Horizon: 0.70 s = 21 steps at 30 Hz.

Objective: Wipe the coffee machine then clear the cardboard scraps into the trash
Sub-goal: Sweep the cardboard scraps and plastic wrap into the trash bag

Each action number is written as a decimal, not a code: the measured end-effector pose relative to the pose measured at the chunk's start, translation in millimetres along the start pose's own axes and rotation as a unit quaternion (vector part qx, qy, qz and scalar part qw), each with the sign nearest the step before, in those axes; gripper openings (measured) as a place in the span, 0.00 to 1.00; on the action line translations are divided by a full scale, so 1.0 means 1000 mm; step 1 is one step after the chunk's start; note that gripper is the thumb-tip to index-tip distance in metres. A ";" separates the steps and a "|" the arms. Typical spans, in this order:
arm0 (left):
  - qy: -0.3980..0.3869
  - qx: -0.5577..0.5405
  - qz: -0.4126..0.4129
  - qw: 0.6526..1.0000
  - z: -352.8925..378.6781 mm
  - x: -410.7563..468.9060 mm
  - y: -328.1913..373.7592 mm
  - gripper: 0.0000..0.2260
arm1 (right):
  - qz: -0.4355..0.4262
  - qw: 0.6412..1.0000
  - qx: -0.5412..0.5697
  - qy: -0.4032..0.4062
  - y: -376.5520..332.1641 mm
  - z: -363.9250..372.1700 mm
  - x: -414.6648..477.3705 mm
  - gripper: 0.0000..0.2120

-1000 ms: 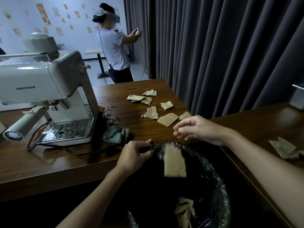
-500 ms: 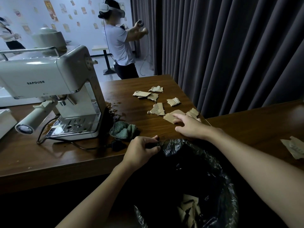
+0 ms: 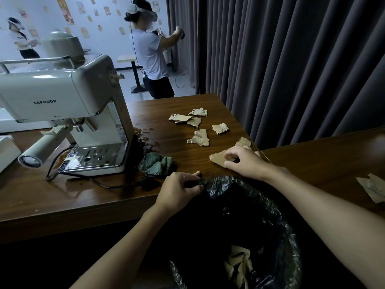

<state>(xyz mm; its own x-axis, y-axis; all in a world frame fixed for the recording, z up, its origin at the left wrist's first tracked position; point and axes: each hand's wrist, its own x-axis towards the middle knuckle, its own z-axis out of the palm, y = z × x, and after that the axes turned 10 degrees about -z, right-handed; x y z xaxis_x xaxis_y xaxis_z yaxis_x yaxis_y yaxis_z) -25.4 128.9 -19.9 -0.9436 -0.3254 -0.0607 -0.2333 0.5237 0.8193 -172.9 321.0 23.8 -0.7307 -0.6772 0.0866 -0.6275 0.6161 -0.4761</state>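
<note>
The coffee machine [image 3: 62, 113] stands at the left of the surface [image 3: 83, 201], with a crumpled cloth [image 3: 156, 163] just beside its base. The left hand [image 3: 179, 190] pinches the rim of the trash bag [image 3: 220, 184] at the near edge. Bare wood lies between cloth and cardboard. Seven scraps [image 3: 199, 138] sit toward the right edge. The right hand [image 3: 243, 161], fingers curled, grips the nearest scrap [image 3: 217, 159] at the near corner. More lie in the bag. One far scrap [image 3: 373, 188] rests on the next surface [image 3: 312, 155].

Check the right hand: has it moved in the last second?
Yes. The right hand has gone forward from above the bag rim onto the table, where its fingers now pinch the nearest scrap.
</note>
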 end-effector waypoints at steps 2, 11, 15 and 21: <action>-0.005 -0.003 0.002 1.000 0.000 0.000 0.000 0.11 | -0.004 1.000 0.000 0.014 0.001 0.002 0.000 0.11; -0.002 -0.005 0.002 1.000 0.001 0.000 0.001 0.11 | 0.018 0.998 0.054 0.003 0.002 -0.002 -0.003 0.26; 0.012 0.014 0.012 1.000 0.001 0.000 0.000 0.11 | 0.023 0.990 0.113 0.081 0.003 -0.004 0.001 0.20; 0.016 0.014 0.005 1.000 0.002 0.000 -0.001 0.14 | 0.038 0.947 0.308 0.085 -0.008 -0.036 -0.012 0.12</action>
<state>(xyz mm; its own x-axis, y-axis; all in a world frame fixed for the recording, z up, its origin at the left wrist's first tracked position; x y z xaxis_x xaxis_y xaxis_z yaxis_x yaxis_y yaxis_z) -25.9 130.0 -22.2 -0.9378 -0.3455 -0.0336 -0.2311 0.5493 0.8030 -168.2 338.6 58.1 -0.8330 -0.5337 0.1458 -0.3329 0.2731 -0.9026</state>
